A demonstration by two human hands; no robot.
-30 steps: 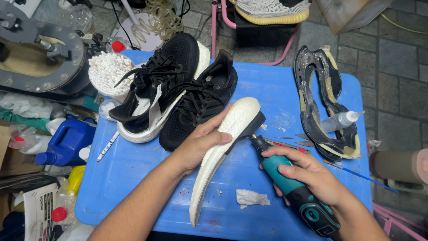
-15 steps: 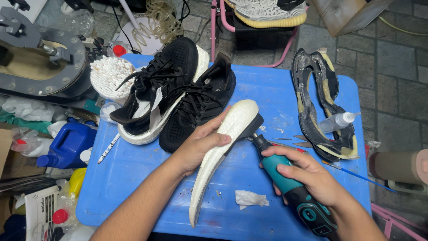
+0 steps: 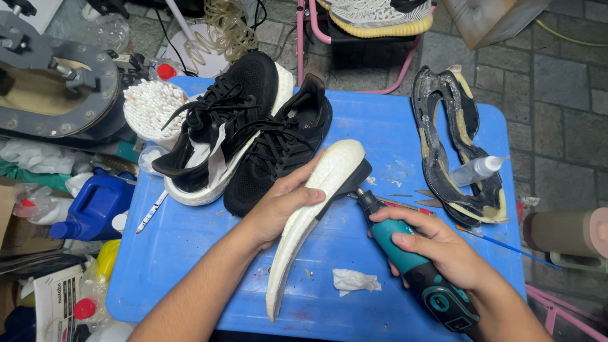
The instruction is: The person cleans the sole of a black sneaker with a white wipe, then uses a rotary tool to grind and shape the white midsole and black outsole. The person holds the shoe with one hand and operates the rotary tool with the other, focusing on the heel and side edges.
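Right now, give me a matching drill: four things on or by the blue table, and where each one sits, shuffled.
Things:
1. white shoe sole
2. teal rotary tool
3. small clear bottle
4. crumpled tissue

Places:
A. lying on the black outsoles at the table's right side
B. on the blue table between the two forearms
C. in the left hand
D. in the right hand, tip at the sole's heel end

Pairs: 1-C, 2-D, 3-A, 4-B
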